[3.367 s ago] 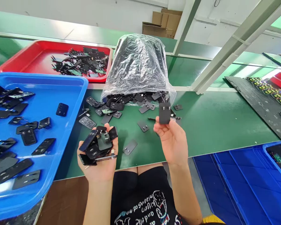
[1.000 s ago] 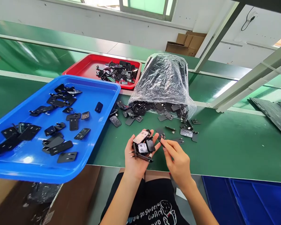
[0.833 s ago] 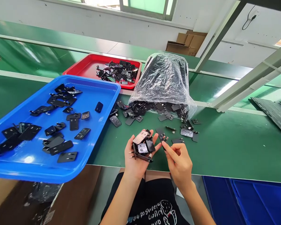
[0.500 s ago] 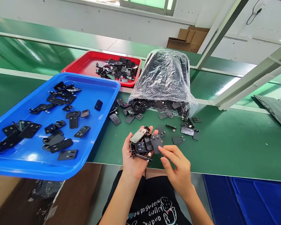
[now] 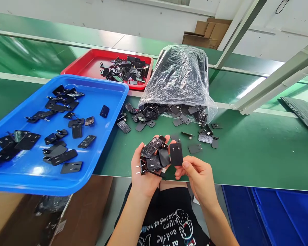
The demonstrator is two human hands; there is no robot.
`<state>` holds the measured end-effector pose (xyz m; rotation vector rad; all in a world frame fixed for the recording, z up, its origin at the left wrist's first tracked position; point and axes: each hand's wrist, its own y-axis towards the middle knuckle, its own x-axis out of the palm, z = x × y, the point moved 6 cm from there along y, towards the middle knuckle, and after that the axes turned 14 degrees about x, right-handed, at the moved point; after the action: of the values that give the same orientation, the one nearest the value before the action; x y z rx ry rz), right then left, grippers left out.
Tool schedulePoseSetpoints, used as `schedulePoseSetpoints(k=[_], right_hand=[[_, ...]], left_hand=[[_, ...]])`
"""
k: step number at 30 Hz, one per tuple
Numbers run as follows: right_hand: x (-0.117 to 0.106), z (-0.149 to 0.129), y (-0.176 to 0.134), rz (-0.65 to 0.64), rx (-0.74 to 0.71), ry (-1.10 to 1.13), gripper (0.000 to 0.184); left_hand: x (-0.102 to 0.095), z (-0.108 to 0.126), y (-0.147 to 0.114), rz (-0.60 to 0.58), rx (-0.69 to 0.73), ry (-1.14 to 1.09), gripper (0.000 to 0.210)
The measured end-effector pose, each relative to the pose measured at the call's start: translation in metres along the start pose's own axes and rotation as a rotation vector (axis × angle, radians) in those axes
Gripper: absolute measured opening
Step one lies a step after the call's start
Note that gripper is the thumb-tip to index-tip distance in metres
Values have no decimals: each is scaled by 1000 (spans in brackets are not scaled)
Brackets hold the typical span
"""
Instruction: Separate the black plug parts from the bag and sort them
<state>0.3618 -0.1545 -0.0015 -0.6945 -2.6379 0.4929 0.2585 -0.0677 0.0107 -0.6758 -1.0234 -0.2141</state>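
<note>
A heap of black plastic plug parts point(image 5: 153, 155), some with metal prongs, rests in my left hand point(image 5: 146, 181), palm up with the fingers curled around them. Between thumb and fingers, my right hand point(image 5: 199, 172) pinches the lower corner of a flat black plug plate point(image 5: 176, 153) with two small prongs. The plate stands upright just right of the heap, close to my left fingertips. Beyond my hands, more loose black plug parts point(image 5: 178, 119) spill from the mouth of a clear plastic bag point(image 5: 181, 75).
On the left, a blue tray point(image 5: 97, 89) holds scattered black parts. Behind it, a red tray point(image 5: 86, 66) has a pile of similar pieces. A metal post point(image 5: 277, 80) slants at the right of the green table point(image 5: 254, 153). Cardboard boxes point(image 5: 207, 32) stand at the back.
My right hand has closed on the plug plate and drawn it slightly away from the heap, turning it upright. Pieces in my left hand have shifted; the view has tilted down slightly.
</note>
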Motion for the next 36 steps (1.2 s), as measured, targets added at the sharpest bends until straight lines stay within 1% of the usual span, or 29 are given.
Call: schedulePoseSetpoints(k=[6,9,13,18,20,21,22,24,26,27,28,30,32,34,36], right_hand=[[-5,-11,3,96,-55,117,19],[-8,-22,7,135,-91,158,20],[-9,-33,15,142,-129,193,19],[-11,-41,20,148,-184,168,20],[-13,-48,23,103,-171,62,20],[-12,-52,26,39,-131,-39,21],[-9,-55,32,-58,-65,-164,22],[1,-57,45,-333,122,-421,22],[15,-62,63,-604,306,-559,22],[25,-68,75,-692,362,-569,23],[37,-78,91,-730,381,-543,24],[66,-107,124,-684,291,-455,28],[96,-133,147,-613,191,-367,29],[118,-147,154,-565,139,-305,38],[127,-149,147,-548,92,-321,44]], left_hand=[[5,-3,0,-67,3,-49,35],[4,-3,0,-70,3,-69,35],[0,-3,1,-67,-12,-98,34],[-1,0,2,-64,-28,-145,34],[-3,4,3,-50,-23,-159,33],[-6,7,4,-40,-9,-157,33],[-9,11,6,-27,5,-150,32],[-16,21,8,8,54,-123,32],[-25,31,11,42,111,-102,32],[-28,35,12,48,140,-99,32],[-31,39,12,45,167,-103,32],[-34,45,13,17,198,-127,34],[-35,47,13,-36,199,-161,34],[-35,47,11,-81,186,-190,34],[-35,48,10,-77,183,-198,35]])
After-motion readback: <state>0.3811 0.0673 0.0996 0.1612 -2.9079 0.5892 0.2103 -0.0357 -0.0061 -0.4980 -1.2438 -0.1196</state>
